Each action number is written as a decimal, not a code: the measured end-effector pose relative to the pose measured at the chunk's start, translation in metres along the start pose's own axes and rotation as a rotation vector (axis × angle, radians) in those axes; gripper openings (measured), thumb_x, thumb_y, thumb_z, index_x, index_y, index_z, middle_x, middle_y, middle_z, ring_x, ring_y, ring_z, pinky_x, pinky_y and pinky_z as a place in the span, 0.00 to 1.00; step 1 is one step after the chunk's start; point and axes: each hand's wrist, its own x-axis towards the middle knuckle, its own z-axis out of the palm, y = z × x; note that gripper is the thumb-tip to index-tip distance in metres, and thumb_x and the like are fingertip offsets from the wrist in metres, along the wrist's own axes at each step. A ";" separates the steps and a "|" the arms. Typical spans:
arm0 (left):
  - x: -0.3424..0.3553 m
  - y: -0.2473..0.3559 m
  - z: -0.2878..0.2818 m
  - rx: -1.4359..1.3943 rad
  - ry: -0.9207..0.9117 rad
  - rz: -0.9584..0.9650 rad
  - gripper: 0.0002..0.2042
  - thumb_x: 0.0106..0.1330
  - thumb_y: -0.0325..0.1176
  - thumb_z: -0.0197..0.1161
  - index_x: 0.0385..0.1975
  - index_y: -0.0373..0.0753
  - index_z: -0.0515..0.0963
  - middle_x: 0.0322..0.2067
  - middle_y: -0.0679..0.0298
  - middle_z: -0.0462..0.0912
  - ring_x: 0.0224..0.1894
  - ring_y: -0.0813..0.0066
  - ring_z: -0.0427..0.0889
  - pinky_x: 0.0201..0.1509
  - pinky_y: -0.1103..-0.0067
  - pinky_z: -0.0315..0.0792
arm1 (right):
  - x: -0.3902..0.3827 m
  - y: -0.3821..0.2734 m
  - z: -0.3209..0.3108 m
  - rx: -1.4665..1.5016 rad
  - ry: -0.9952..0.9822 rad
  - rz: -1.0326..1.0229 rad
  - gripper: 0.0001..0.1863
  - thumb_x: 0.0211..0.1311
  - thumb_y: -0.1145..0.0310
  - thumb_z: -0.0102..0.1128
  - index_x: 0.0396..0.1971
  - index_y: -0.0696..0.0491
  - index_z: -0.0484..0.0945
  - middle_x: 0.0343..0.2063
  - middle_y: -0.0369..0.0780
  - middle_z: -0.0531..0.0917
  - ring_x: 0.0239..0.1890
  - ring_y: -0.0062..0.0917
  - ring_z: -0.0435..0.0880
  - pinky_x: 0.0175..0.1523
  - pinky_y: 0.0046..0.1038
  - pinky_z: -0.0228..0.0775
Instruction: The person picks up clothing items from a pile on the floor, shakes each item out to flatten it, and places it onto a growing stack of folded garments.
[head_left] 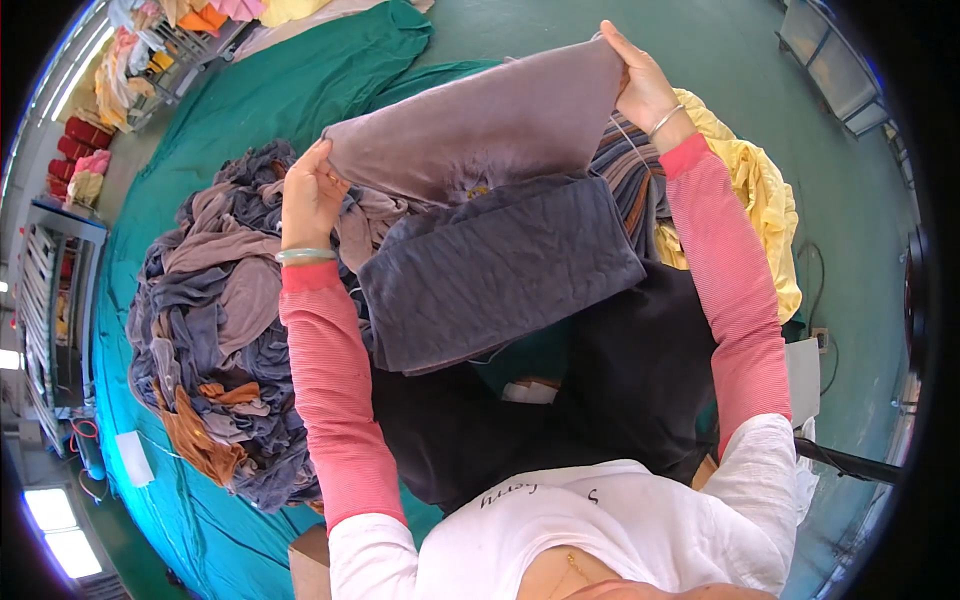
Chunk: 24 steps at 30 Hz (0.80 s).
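A mauve-grey cloth [480,115], which looks like a towel, is stretched between my two hands. My left hand [312,195] pinches its left corner; my right hand [640,85] grips the upper right corner, thumb and fingers closed on the edge. Below the cloth's lower edge, a dark grey folded cloth [505,270] lies across my lap on black trousers, with more layers showing under its near edge. A small yellowish patch [478,191] shows where the two cloths meet. Part of the mauve cloth's lower edge is gathered in creases.
A large loose heap of grey, mauve and rust cloths [220,320] lies on a green sheet [150,230] at left. A stack of folded cloths [630,180] and yellow fabric [760,200] sit at right. A wheeled cart [835,60] stands at far right, a metal rack [50,320] at far left.
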 end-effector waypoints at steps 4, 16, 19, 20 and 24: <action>-0.001 0.008 -0.020 -0.037 -0.083 0.055 0.07 0.64 0.36 0.53 0.26 0.43 0.74 0.28 0.71 0.80 0.32 0.79 0.77 0.37 0.78 0.69 | -0.012 -0.007 0.022 0.041 -0.052 0.011 0.09 0.59 0.61 0.56 0.32 0.50 0.78 0.31 0.31 0.81 0.33 0.17 0.79 0.42 0.21 0.70; -0.024 0.019 0.032 0.017 0.033 0.579 0.11 0.64 0.35 0.54 0.40 0.35 0.76 0.42 0.63 0.77 0.47 0.78 0.72 0.53 0.75 0.61 | -0.015 -0.030 -0.010 -0.436 0.320 -0.290 0.11 0.53 0.58 0.63 0.25 0.51 0.79 0.26 0.28 0.77 0.29 0.10 0.72 0.36 0.15 0.60; -0.069 0.043 0.014 0.154 -0.062 0.707 0.10 0.64 0.34 0.54 0.35 0.34 0.77 0.40 0.59 0.78 0.41 0.76 0.74 0.50 0.75 0.64 | -0.061 -0.056 0.017 -0.218 0.101 -0.325 0.11 0.58 0.65 0.57 0.35 0.56 0.77 0.34 0.36 0.79 0.37 0.19 0.74 0.46 0.24 0.64; -0.087 0.044 0.013 0.220 -0.075 0.737 0.10 0.63 0.33 0.55 0.32 0.33 0.78 0.38 0.58 0.79 0.39 0.75 0.75 0.49 0.75 0.65 | -0.083 -0.068 0.001 -0.226 0.075 -0.357 0.11 0.60 0.66 0.54 0.37 0.58 0.74 0.36 0.38 0.77 0.40 0.22 0.75 0.50 0.28 0.64; -0.173 0.034 0.015 0.449 -0.444 0.808 0.13 0.57 0.39 0.62 0.31 0.34 0.76 0.26 0.58 0.80 0.32 0.65 0.78 0.43 0.66 0.67 | -0.167 -0.065 0.017 -0.421 -0.198 -0.312 0.22 0.54 0.51 0.59 0.16 0.47 0.58 0.17 0.33 0.66 0.23 0.21 0.67 0.31 0.23 0.64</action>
